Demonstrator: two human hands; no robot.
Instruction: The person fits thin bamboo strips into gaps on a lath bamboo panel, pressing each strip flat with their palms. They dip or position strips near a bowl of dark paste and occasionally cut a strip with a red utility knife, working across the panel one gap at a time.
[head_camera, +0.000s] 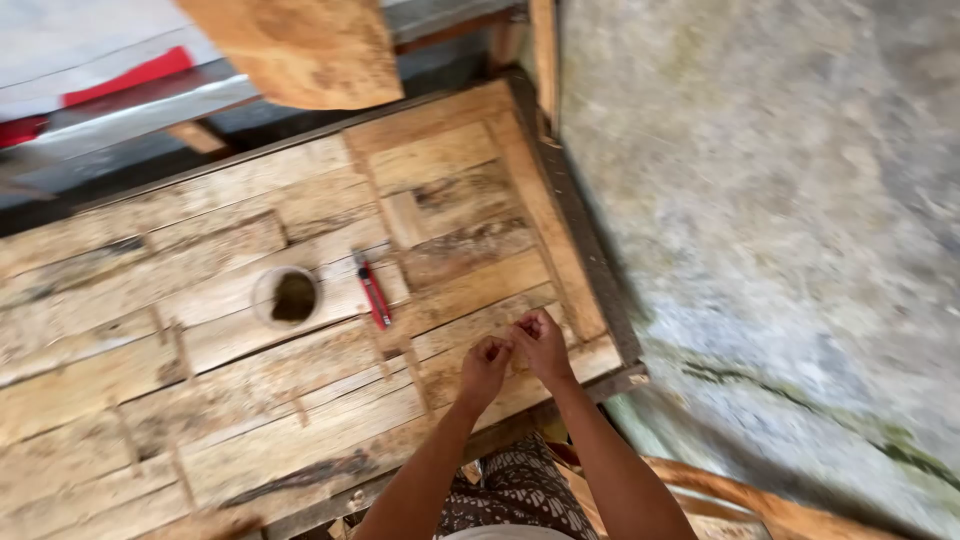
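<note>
My left hand (484, 366) and my right hand (540, 345) meet over the near right corner of a rough wooden plank table (200, 400). Their fingertips are pinched together; something small may be between them, but it is too small to tell. A red and black pen-like tool (373, 291) lies on the planks just up and left of my hands. Further left, a round hole lined with a pale ring (288, 296) is set in the tabletop.
A loose wooden board (300, 50) sticks out at the table's far side, over a metal sheet with a red strip (125, 78). Grey concrete floor (780, 200) lies to the right. A curved wooden rim (740, 495) shows bottom right, patterned cloth (515, 490) below.
</note>
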